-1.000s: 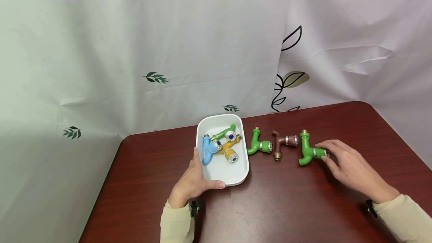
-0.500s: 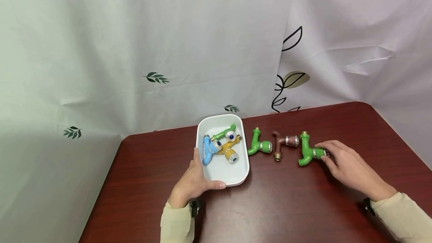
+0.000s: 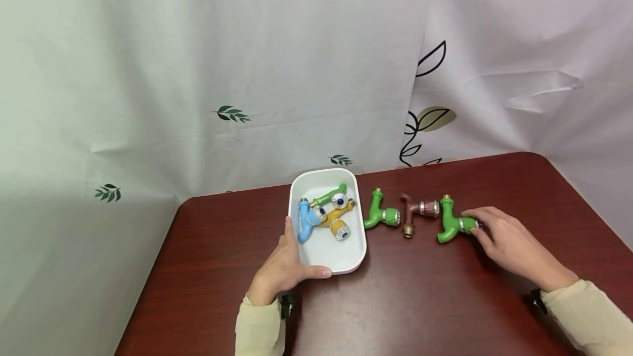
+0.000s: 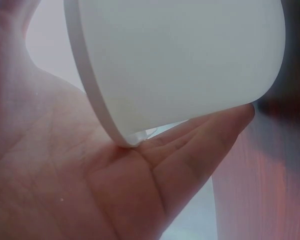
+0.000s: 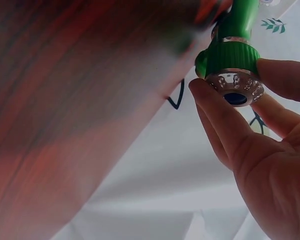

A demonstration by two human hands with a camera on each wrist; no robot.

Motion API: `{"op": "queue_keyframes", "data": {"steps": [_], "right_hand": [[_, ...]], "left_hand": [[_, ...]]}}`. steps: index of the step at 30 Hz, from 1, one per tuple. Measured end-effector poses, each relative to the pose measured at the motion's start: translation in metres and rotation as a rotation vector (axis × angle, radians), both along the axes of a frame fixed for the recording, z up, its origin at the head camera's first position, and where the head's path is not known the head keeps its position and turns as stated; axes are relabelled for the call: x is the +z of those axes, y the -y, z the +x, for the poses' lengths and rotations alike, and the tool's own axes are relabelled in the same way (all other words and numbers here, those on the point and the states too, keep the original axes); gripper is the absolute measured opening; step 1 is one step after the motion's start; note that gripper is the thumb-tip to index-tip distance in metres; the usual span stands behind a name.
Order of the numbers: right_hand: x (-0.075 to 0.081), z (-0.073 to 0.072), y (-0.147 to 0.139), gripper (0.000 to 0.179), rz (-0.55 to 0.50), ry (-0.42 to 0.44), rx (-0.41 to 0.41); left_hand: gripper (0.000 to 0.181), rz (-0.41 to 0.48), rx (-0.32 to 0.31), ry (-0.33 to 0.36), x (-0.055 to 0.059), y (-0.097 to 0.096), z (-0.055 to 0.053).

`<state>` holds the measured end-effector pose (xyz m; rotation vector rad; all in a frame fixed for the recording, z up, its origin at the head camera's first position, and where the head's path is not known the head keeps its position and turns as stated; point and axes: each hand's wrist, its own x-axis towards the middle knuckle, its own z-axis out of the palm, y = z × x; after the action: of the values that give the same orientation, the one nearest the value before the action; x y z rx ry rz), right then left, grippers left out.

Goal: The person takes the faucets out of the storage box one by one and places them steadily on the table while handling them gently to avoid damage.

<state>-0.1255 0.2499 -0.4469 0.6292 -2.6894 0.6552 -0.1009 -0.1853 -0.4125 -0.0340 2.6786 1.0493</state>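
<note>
My left hand [image 3: 281, 271] holds the near left corner of a white plastic tub [image 3: 322, 260], thumb along the near rim and fingers against the left wall. Inside lie a blue tap [image 3: 305, 224], a yellow tap [image 3: 336, 218] and a smaller green tap [image 3: 326, 196]. With thumb and fingertips, my right hand [image 3: 514, 246] pinches the ribbed handle of a green tap [image 3: 449, 221] at the right end of a row. The right wrist view shows its silver, blue-centred handle cap [image 5: 235, 90] between the fingers. In the left wrist view the tub's outer wall [image 4: 185, 60] hides its contents.
Between the tub and the held tap, a second green tap [image 3: 378, 214] and a brown tap [image 3: 411, 214] lie on the dark red wooden table [image 3: 395, 306]. The green one is close against the tub's right side. A white printed curtain [image 3: 306, 70] hangs behind the table.
The green tap in my right hand has slid very slightly left, nearer the brown tap. My left hand and the tub stay as they were; the head view has shifted a little.
</note>
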Motion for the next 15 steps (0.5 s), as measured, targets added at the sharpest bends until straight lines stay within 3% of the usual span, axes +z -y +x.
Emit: {"op": "queue_keyframes", "data": {"steps": [15], "right_hand": [[-0.004, -0.0074, -0.0038, 0.035, 0.005, 0.042, 0.011]], "left_hand": [[0.15, -0.014, 0.004, 0.003, 0.0008, -0.0007, 0.0003]]}}
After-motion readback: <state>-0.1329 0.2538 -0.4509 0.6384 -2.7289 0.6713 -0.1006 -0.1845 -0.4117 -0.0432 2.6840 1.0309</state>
